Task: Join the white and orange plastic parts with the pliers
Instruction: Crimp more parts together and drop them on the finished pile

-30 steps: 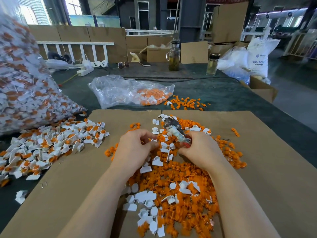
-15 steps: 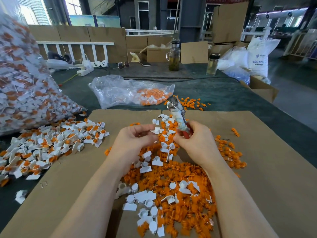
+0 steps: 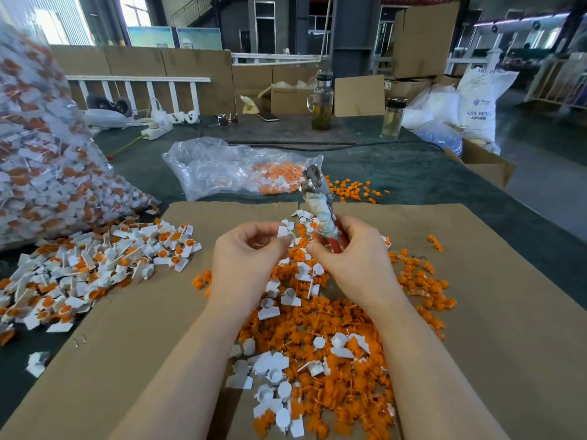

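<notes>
Nearest, a loose heap of orange parts [image 3: 320, 341] and white parts [image 3: 273, 366] covers the cardboard sheet [image 3: 495, 312]. Above it, the left hand [image 3: 244, 262] pinches a small white piece [image 3: 283, 230] at its fingertips. The right hand [image 3: 355, 258] grips the red-handled pliers [image 3: 320, 201], nose tilted up and away. To the left lies a pile of joined pieces [image 3: 95, 265]; beyond, a clear plastic bag [image 3: 228, 168].

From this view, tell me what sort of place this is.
Probably a factory or warehouse assembly bench: a big clear bag of joined parts, an ABS resin sack, and stacked cardboard boxes behind.
</notes>
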Tool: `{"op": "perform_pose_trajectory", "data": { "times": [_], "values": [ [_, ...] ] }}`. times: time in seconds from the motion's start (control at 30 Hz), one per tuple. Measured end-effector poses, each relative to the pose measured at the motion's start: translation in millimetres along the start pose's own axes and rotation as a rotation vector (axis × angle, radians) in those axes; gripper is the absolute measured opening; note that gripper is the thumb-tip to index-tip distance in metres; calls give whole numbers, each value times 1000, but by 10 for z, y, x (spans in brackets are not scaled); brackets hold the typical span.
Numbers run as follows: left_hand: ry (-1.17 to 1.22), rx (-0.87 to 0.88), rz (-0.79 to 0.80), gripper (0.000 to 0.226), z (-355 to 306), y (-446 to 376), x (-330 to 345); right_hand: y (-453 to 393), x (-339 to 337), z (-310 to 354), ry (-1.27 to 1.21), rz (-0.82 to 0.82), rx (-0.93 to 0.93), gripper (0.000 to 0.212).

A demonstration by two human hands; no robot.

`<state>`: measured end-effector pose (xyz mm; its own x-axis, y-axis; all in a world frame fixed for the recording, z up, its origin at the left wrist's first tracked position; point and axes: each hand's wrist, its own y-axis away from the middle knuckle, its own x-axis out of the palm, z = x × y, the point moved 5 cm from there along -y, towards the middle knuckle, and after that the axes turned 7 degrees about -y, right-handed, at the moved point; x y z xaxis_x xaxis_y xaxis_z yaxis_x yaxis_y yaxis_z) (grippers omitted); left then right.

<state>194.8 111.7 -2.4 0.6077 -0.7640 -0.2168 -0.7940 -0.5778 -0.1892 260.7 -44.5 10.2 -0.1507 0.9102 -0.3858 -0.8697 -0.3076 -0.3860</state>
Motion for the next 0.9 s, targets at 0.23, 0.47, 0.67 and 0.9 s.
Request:
{"op": "perform_pose_trajectory", "data": {
  "times": [0.23,0.47,0.67,0.9],
  "values": [
    [-122,65,-33,12,-34,30,31,1,24,17,32,6,-8,20],
    [-272,181,-54,12,-100,90,96,-5,16,-2,36,-27,-7,17],
    [-316,265,-35,16,-136,129,127,-13,4,-30,21,-63,8,15],
    [-315,337,-37,14,-185,154,140,-18,-6,-38,-13,-71,22,19]
  ]
}}
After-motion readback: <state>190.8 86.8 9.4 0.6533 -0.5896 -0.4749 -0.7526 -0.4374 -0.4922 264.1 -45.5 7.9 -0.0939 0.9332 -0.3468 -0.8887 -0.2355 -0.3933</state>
